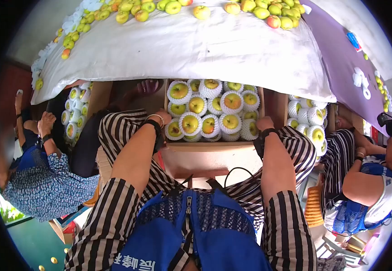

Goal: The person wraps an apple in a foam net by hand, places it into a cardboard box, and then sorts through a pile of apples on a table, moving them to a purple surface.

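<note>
In front of me stands an open cardboard box (214,147) packed with yellow-green apples (196,105), each in a white foam net sleeve. The apples are stacked in layers, some with a reddish blush. My left hand (161,116) is closed on the box's left wall near the front corner. On the opposite side, my right hand (264,123) grips the right wall near its front corner. The fingers of both hands are partly hidden by the box edges and wrists. Dark bands circle both wrists.
A table with a white cloth (196,49) overhangs the box's far side, with loose apples (273,10) along its back. Netted apples fill boxes at left (75,113) and right (312,118). Co-workers sit on the left (47,174) and right (363,189).
</note>
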Motion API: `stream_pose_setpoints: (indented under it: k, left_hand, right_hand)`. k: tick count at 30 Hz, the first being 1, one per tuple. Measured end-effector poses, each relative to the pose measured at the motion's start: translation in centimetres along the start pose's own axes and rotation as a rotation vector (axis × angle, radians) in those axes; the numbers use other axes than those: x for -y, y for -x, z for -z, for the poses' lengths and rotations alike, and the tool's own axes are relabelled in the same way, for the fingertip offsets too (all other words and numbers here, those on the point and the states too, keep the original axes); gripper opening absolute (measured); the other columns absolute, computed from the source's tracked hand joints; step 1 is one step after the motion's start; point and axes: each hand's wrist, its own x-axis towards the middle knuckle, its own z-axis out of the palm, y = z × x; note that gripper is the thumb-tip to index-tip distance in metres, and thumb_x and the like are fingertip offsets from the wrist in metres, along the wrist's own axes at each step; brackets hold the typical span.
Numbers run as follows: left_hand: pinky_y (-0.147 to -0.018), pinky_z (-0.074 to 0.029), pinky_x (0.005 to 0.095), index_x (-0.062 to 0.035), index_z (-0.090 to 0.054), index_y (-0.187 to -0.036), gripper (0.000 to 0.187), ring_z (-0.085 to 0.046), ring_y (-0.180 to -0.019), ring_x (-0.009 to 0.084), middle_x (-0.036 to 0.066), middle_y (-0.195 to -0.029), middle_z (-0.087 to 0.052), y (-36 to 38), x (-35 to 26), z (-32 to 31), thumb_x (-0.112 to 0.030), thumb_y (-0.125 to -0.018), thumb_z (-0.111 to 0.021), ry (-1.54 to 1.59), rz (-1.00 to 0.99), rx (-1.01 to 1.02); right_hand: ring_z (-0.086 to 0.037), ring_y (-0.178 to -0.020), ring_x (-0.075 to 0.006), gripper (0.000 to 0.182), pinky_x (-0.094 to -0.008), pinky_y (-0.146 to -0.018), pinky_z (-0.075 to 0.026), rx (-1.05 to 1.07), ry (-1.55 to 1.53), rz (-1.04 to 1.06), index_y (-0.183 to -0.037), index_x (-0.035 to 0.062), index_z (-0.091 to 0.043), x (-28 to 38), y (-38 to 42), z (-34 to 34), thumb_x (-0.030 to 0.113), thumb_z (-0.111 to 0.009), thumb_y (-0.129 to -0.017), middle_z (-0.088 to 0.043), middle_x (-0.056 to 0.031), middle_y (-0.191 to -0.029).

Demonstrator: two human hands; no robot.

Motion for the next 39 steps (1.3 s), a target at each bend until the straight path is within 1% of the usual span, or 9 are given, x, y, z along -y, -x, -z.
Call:
stream_pose_setpoints:
  k: [6, 9, 12, 17, 19, 22, 24, 28, 39]
  left_hand:
    - [-0.085, -0.059, 0.0439, -0.0006, -0.078, -0.111, 0.026, -0.072, -0.106, 0.0330, 0.015, -0.114, -0.076, 1.8, -0.4, -1.0, -0.012, -0.099, -0.058, 0.025, -0.016, -0.016]
    - [-0.085, -0.059, 0.0429, 0.0014, -0.077, -0.112, 0.027, -0.072, -0.105, 0.0340, 0.018, -0.117, -0.075, -1.4, -0.2, -3.6, -0.012, -0.100, -0.057, -1.024, -0.363, 0.060]
    - [-0.081, -0.058, 0.0423, 0.0017, -0.076, -0.111, 0.029, -0.073, -0.097, 0.0308, 0.019, -0.111, -0.075, 5.5, 0.1, 1.2, -0.013, -0.100, -0.054, 0.296, -0.037, -0.002]
    - [-0.085, -0.058, 0.0410, 0.0065, -0.072, -0.114, 0.032, -0.074, -0.095, 0.0291, 0.022, -0.113, -0.074, 11.6, -1.0, 6.6, -0.013, -0.101, -0.050, 0.275, 0.035, 0.000]
    - [-0.088, -0.058, 0.0415, 0.0080, -0.072, -0.114, 0.032, -0.073, -0.099, 0.0295, 0.022, -0.115, -0.073, 9.0, -0.9, 4.1, -0.012, -0.102, -0.049, 0.966, 0.425, -0.012]
    - [-0.089, -0.055, 0.0434, 0.0060, -0.063, -0.124, 0.031, -0.067, -0.110, 0.0340, 0.026, -0.123, -0.065, -4.8, -0.7, -5.5, -0.014, -0.102, -0.054, 1.104, 0.597, -0.353]
    - [-0.092, -0.054, 0.0437, 0.0060, -0.059, -0.131, 0.037, -0.066, -0.114, 0.0365, 0.027, -0.125, -0.064, 1.6, -0.9, -1.4, -0.015, -0.100, -0.053, 0.950, 0.449, -0.268]
    - [-0.097, -0.053, 0.0440, 0.0058, -0.058, -0.132, 0.038, -0.063, -0.123, 0.0393, 0.029, -0.131, -0.063, 3.5, -1.4, 1.5, -0.012, -0.099, -0.053, 1.461, 0.587, -0.171]
    - [-0.103, -0.052, 0.0433, 0.0050, -0.071, -0.118, 0.034, -0.064, -0.121, 0.0409, 0.029, -0.132, -0.064, 7.1, -2.3, 2.4, -0.010, -0.099, -0.048, 0.709, 0.331, -0.271]
  right_hand:
    - [-0.069, -0.111, -0.0395, 0.029, -0.0439, -0.094, -0.056, -0.032, 0.356, 0.128, -0.099, -0.0039, -0.076, -0.6, 0.4, -1.2, 0.018, -0.058, -0.094, -0.071, -0.0288, -0.114]
    - [-0.068, -0.113, -0.0398, 0.029, -0.0439, -0.096, -0.056, -0.034, 0.349, 0.226, -0.103, -0.0042, -0.076, -1.2, -0.7, -1.9, 0.017, -0.059, -0.093, -0.071, -0.0289, -0.117]
    - [-0.068, -0.113, -0.0410, 0.031, -0.0448, -0.097, -0.055, -0.080, 0.088, 0.080, -0.104, -0.0037, -0.075, -1.2, 0.8, -1.2, 0.019, -0.058, -0.092, -0.071, -0.0276, -0.118]
    - [-0.068, -0.112, -0.0426, 0.033, -0.0462, -0.095, -0.055, -0.092, -0.094, -0.070, -0.103, -0.0060, -0.074, 0.0, 1.0, -1.0, 0.021, -0.061, -0.090, -0.073, -0.0270, -0.111]
    - [-0.069, -0.111, -0.0423, 0.033, -0.0463, -0.094, -0.055, -0.126, -0.129, -0.039, -0.102, -0.0074, -0.073, -0.7, 0.2, -1.6, 0.020, -0.062, -0.090, -0.074, -0.0278, -0.107]
    - [-0.071, -0.108, -0.0418, 0.031, -0.0463, -0.092, -0.056, -0.153, -0.150, -0.077, -0.100, -0.0085, -0.073, 0.2, 1.0, -1.1, 0.020, -0.065, -0.089, -0.074, -0.0290, -0.104]
    - [-0.072, -0.103, -0.0425, 0.029, -0.0466, -0.088, -0.058, -0.155, -0.126, -0.059, -0.098, -0.0083, -0.074, 0.7, 1.4, -0.7, 0.019, -0.069, -0.089, -0.074, -0.0295, -0.105]
    - [-0.073, -0.097, -0.0444, 0.028, -0.0469, -0.084, -0.060, -0.199, -0.218, -0.080, -0.092, -0.0078, -0.075, 1.9, 2.8, 0.0, 0.020, -0.071, -0.088, -0.074, -0.0296, -0.100]
    - [-0.069, -0.108, -0.0469, 0.033, -0.0486, -0.092, -0.056, -0.271, -0.319, -0.064, -0.105, -0.0077, -0.073, 2.4, 4.4, 0.1, 0.018, -0.069, -0.085, -0.071, -0.0323, -0.111]
